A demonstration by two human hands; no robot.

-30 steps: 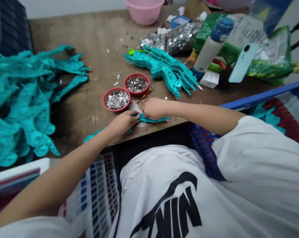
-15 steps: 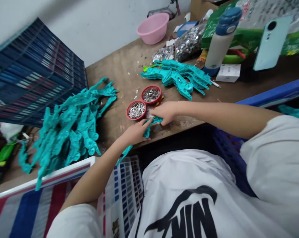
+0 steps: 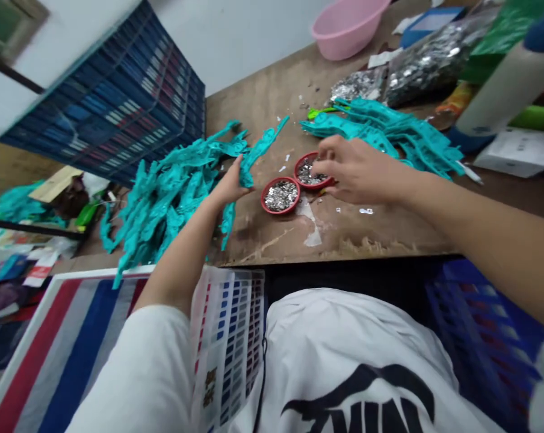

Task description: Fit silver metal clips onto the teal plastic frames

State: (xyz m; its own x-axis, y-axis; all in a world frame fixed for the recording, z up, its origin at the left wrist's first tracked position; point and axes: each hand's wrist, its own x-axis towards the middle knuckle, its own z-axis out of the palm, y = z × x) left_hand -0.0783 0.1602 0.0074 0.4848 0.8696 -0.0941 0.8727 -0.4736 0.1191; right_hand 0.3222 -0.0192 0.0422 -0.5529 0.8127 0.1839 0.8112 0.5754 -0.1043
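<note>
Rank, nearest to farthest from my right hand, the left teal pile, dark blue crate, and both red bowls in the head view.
1. Right red bowl, at your right hand.
2. Left red bowl, beside the first.
3. Teal pile, left of both bowls.
4. Dark blue crate, behind the pile.

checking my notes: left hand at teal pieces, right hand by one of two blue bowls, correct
The colour is wrong: the head view shows two red bowls, not blue. The left hand is at the teal pieces and the right hand by one of them.
</note>
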